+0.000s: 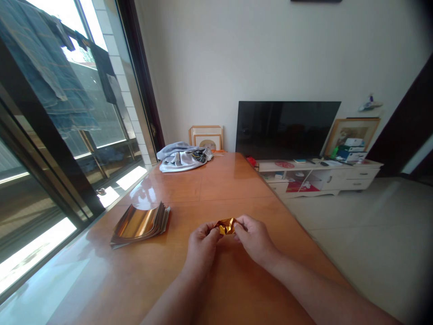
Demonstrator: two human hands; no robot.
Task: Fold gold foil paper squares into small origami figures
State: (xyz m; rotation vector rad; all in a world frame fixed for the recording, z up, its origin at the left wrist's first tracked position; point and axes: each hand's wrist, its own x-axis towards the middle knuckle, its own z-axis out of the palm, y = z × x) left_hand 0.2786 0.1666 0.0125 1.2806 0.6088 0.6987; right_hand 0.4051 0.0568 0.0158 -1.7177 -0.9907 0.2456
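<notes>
"Holding something small there?"

"Yes, a crumpled piece of gold foil (pixel 226 226), pinched between the left hand (pixel 202 249) and right hand (pixel 255 239), fingers closed on it from both ends, its long axis running sideways above the bench (pixel 233 180)."

"Which hand is nearer the stack of foil sheets (pixel 140 225)?"

"The left; the stack lies well apart on that side."

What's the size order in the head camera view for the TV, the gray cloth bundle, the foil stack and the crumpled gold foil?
The TV
The gray cloth bundle and the foil stack: too close to rank, the stack being nearer
The crumpled gold foil
</notes>
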